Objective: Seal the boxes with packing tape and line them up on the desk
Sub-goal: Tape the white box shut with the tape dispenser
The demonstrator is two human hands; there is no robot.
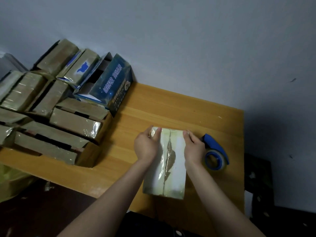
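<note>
The box (172, 168) lies on the tabletop (171, 108), its long axis running straight away from the person. The left grip (146, 146) and right grip (194, 147) each clasp a far corner, equally near. The tape dispenser (215, 151) sits just beside the right grip. Taped boxes (59, 117) are piled at the left, below a grey wall (188, 40).

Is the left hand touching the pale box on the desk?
Touching. The head view shows the left hand with its fingers wrapped over the far left corner of the pale box.
</note>
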